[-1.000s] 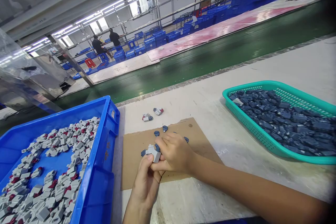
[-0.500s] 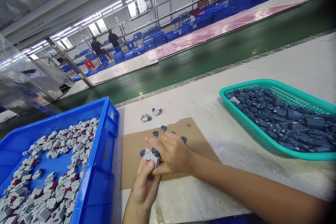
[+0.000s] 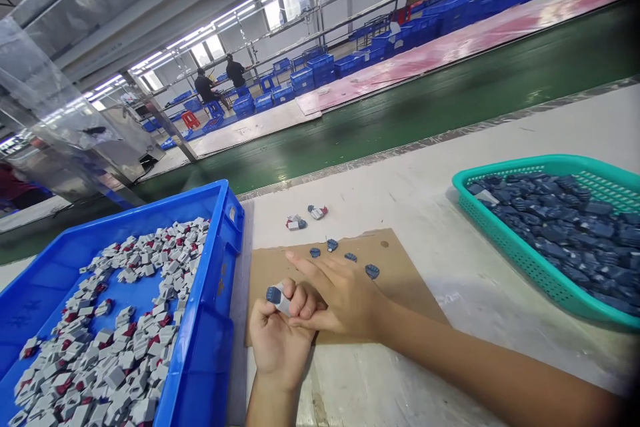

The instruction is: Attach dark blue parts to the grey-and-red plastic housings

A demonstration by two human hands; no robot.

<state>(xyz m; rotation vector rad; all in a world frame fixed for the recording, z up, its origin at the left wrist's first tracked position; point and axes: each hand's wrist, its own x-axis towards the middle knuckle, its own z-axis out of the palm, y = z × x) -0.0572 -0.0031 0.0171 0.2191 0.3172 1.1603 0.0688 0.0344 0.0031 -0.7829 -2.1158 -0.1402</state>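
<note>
Left hand (image 3: 280,340): curled shut around a small grey plastic block capped with a dark blue piece (image 3: 277,297), gripped between thumb and fingers above the near edge of the brown cardboard sheet (image 3: 400,280).
Right hand (image 3: 345,297): fingers extended flat, resting against the left, holding nothing.
Change: half a second ago the right fingers were pressing on the cap; now they have slid off it, suggesting the cap is seated.
Held part: grey body mostly hidden, blue end exposed.
Loose blue caps (image 3: 372,271): scattered on the cardboard.
Blue plastic crate (image 3: 220,280): left, grey-and-red parts.
Teal mesh basket (image 3: 525,257): right, dark blue parts.
</note>
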